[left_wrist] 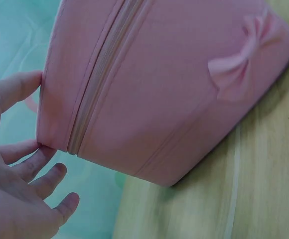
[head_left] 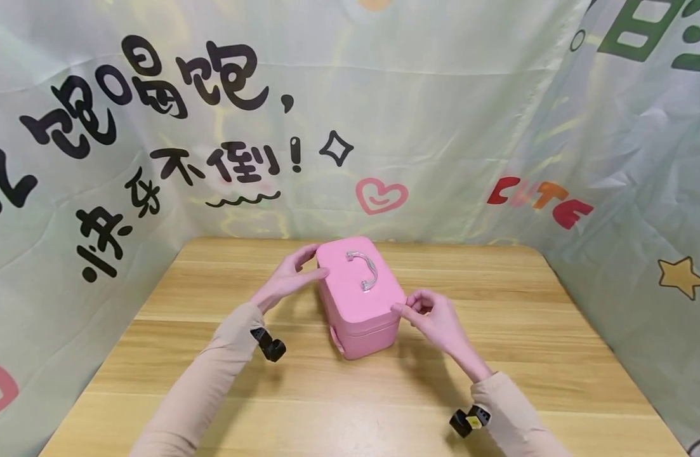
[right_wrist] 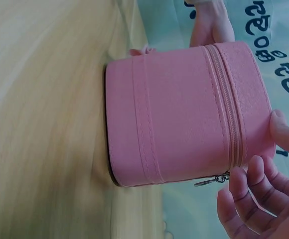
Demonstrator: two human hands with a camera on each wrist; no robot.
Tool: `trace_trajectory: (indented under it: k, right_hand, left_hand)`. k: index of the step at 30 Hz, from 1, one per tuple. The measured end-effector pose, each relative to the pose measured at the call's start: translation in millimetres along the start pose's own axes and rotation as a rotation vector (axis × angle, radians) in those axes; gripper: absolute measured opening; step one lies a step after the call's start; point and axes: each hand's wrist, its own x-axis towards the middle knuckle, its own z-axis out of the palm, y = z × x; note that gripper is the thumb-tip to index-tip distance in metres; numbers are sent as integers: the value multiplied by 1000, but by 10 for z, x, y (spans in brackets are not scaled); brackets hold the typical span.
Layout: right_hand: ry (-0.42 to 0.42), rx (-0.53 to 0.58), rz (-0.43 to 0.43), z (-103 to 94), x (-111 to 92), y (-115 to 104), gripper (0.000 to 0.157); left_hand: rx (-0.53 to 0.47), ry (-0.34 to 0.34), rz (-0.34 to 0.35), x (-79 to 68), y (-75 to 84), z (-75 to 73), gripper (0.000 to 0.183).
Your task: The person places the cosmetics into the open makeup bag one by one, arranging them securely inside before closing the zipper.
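A pink zip-up vanity case (head_left: 344, 292) stands upright on the table, a silvery curved handle (head_left: 375, 270) on its lid. My left hand (head_left: 289, 274) grips the lid's far left corner, thumb on the top edge and fingers round the side. A pink bow (left_wrist: 249, 56) decorates the long side in the left wrist view. At the near right corner my right hand (head_left: 438, 320) pinches the lid edge, its fingers curled beside the metal zipper pull (right_wrist: 212, 180). The zipper (right_wrist: 227, 107) looks closed along the sides in view.
The wooden table (head_left: 498, 355) has rounded far corners. A pale printed cloth (head_left: 441, 127) hangs behind it and along both sides. Each wrist carries a small black camera, one on the left sleeve (head_left: 212, 368) and one on the right sleeve (head_left: 509, 406).
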Motion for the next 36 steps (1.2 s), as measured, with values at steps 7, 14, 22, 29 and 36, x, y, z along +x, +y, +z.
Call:
trace_trajectory:
  k: [7,14,22,29,36]
  right_hand:
    - [18,77,30,-88,33,35,25]
    - [44,166,93,-110,63,59,28]
    - [67,220,78,-93,63,60,29]
    - [75,111,70,-116,-5,48,46]
    - [71,132,93,-113,-26,44,55]
  left_hand:
    - [48,-1,36,-97,-23,-59,71]
    - [89,34,80,-152,-31,-81,68]
    - [148,77,97,-180,-39,-54,66]
    - [136,127,85,-227,-3,-24,66]
    - [140,172,36,-257,-11,5,65]
